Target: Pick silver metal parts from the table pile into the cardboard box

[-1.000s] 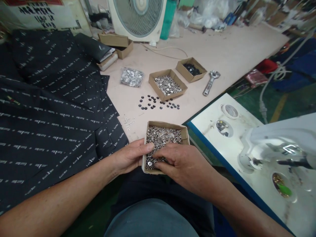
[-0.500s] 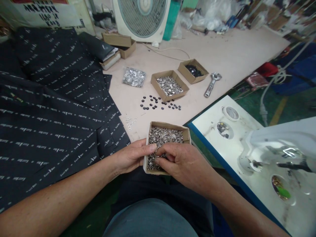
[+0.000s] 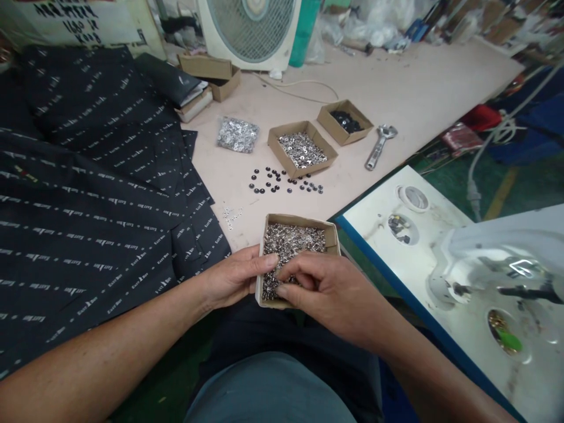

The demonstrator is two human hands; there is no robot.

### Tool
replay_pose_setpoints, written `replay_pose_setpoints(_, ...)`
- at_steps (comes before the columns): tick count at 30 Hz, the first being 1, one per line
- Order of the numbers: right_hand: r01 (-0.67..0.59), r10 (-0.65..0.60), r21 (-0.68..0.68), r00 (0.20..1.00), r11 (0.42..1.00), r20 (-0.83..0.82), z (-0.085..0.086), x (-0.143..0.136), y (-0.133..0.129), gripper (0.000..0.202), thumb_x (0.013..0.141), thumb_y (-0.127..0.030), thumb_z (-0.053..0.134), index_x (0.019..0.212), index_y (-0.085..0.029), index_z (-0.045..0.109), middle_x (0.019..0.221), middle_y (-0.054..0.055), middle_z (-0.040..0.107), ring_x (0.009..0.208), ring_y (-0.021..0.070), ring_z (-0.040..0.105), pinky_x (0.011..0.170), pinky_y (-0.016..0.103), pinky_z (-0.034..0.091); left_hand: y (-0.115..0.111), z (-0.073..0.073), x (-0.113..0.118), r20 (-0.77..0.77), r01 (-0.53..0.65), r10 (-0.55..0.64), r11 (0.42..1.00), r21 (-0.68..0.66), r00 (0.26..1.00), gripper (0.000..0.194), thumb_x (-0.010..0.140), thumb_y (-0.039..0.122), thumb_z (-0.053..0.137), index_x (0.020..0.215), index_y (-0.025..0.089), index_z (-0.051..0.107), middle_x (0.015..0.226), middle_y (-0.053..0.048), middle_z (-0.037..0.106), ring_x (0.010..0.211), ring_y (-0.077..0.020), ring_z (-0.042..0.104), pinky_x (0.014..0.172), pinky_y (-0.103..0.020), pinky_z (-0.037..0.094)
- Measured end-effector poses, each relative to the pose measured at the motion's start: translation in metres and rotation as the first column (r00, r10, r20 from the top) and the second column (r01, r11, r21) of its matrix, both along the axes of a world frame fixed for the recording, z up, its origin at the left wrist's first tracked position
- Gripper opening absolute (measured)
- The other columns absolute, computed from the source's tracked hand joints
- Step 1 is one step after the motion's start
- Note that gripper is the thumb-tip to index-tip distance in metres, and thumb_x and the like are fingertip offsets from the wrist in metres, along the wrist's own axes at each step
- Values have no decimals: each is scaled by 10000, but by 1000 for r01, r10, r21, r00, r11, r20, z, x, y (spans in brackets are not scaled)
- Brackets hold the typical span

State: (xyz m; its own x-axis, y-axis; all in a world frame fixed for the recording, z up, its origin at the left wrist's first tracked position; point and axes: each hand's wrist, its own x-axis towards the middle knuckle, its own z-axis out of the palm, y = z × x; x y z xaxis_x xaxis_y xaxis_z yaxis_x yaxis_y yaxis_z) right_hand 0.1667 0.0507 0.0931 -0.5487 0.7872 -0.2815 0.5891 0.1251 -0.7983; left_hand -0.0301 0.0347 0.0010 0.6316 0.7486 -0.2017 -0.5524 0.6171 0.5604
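Observation:
A small cardboard box full of tiny silvery metal fastener pieces is held over my lap, at the table's front edge. My left hand grips its left side, thumb over the rim and the other fingers underneath, mostly hidden. Inside the box, my right hand has its fingers curled, with thumb and index fingertips close together among the pieces. Whether a piece is pinched there cannot be made out. Beyond the box, black round caps and a few small silvery pieces lie loose on the table.
Farther back are a cardboard box of silvery rings, one of black parts, a bag of metal pieces and an adjustable wrench. Dark printed fabric covers the left; a white machine stands right. A fan is behind.
The view has shifted slightly. My left hand still holds the box, and my right fingers stay among the metal pieces with hardly any movement.

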Motion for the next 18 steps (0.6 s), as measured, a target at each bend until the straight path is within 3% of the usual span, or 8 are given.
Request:
replay_pose_setpoints(2, -147, 132, 156, 986, 977, 101, -2, -5, 0, 113, 891, -145, 712, 897, -240, 773, 766, -34, 672, 699, 125, 580, 678, 260, 398, 0, 1, 1, 32, 18, -18, 1000, 8, 999, 437, 878, 417, 798, 1193, 121, 735, 1091, -164, 812, 912, -245, 782, 810, -309, 613)
replay_pose_setpoints(5, -267, 229, 198, 954, 943, 195, -5, -7, 2, 161, 928, -146, 681, 977, -258, 785, 952, -6, 774, 867, 164, 676, 791, 280, 440, 0, 2, 2, 42, 32, -33, 999, 5, 999, 432, 875, 409, 802, 1192, 122, 741, 1111, -164, 815, 918, -232, 784, 853, -304, 610)
replay_pose_setpoints(9, -284, 202, 256, 931, 924, 303, -5, -5, 4, 118, 943, -211, 688, 988, -263, 783, 952, 3, 793, 868, 186, 702, 769, 291, 441, 0, 1, 1, 28, 20, -20, 1000, -11, 999, 447, 879, 396, 799, 1234, 135, 725, 1158, -172, 809, 923, -240, 786, 831, -312, 616)
replay_pose_setpoints(18, -380, 312, 237, 908, 894, 280, -8, -9, 6, 104, 976, -231, 684, 990, -236, 786, 1047, 25, 796, 984, 207, 713, 890, 317, 475, 0, 1, 1, 26, 36, -37, 999, 23, 999, 449, 880, 401, 798, 1216, 110, 733, 1054, -159, 833, 921, -226, 789, 842, -284, 611)
